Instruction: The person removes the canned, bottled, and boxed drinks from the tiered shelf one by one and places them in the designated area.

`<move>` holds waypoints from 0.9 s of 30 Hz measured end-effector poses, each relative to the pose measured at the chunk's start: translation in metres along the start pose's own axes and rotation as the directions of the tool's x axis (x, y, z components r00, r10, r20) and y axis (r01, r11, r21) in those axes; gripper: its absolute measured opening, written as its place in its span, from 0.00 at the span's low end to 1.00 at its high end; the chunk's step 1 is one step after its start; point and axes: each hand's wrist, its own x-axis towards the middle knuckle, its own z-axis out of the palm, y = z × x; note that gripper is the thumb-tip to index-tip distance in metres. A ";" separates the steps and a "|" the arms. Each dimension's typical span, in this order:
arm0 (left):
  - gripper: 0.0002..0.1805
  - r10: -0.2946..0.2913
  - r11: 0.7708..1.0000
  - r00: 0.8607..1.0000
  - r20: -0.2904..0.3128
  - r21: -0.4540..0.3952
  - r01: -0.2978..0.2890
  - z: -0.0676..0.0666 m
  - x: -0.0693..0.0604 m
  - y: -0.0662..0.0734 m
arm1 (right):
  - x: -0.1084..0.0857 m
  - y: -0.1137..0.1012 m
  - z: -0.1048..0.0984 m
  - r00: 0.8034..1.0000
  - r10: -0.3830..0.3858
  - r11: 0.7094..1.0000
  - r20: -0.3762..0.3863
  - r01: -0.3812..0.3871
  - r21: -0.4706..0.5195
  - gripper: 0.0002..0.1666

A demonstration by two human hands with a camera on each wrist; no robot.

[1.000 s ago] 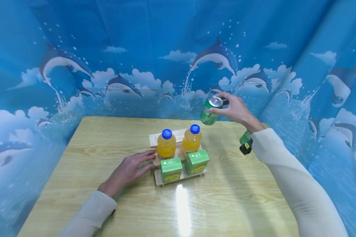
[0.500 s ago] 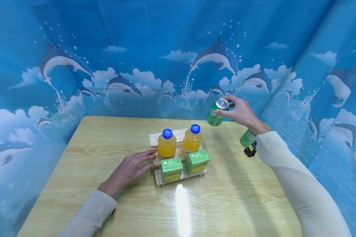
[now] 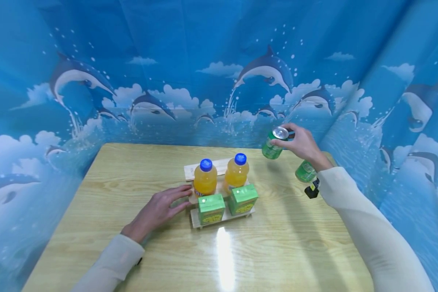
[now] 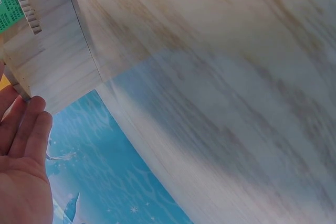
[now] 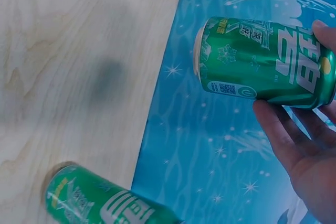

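Note:
My right hand (image 3: pixel 302 142) grips a green drink can (image 3: pixel 272 147) near its silver top and holds it above the table's back right. In the right wrist view the held can (image 5: pixel 257 61) has clear space between its base and the tabletop. My left hand (image 3: pixel 160 209) rests against the left side of a small wooden stepped rack (image 3: pixel 196 221), fingers fairly straight. On the rack's middle step stand two orange-drink bottles (image 3: pixel 205 184) with blue caps. Two green juice cartons (image 3: pixel 210 211) occupy the front step, and the back step (image 3: pixel 190 172) shows bare wood.
A second green can (image 3: pixel 305 172) stands on the table at right, partly behind the right wrist. A black wrist camera (image 3: pixel 312 190) sits by the sleeve. Behind the wooden table (image 3: pixel 131 170) hangs a blue dolphin curtain (image 3: pixel 190 73).
My right hand has carried the can to the right and slightly down, away from the rack, uncovering more of the second can. The left hand and rack stay where they were.

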 end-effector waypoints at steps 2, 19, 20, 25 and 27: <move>0.27 -0.003 1.000 1.000 0.002 0.001 0.003 0.000 0.000 0.000 | -0.001 0.003 0.001 1.000 0.004 1.000 -0.009 -0.004 -0.005 0.50; 0.27 0.001 1.000 1.000 -0.003 0.003 -0.001 0.001 0.000 0.000 | -0.002 0.034 0.014 0.990 0.098 0.995 -0.102 -0.099 -0.007 0.56; 0.27 0.001 1.000 1.000 -0.003 0.002 -0.001 0.001 0.000 0.000 | -0.002 0.035 0.015 0.989 0.104 0.994 -0.105 -0.105 -0.005 0.56; 0.27 0.002 1.000 1.000 -0.008 -0.004 -0.002 0.001 0.000 0.000 | -0.002 0.037 0.017 0.983 0.140 0.990 -0.119 -0.140 0.012 0.55; 0.26 0.006 1.000 1.000 -0.013 -0.004 -0.006 0.001 0.000 0.000 | -0.002 0.038 0.019 0.980 0.154 0.988 -0.127 -0.154 0.012 0.54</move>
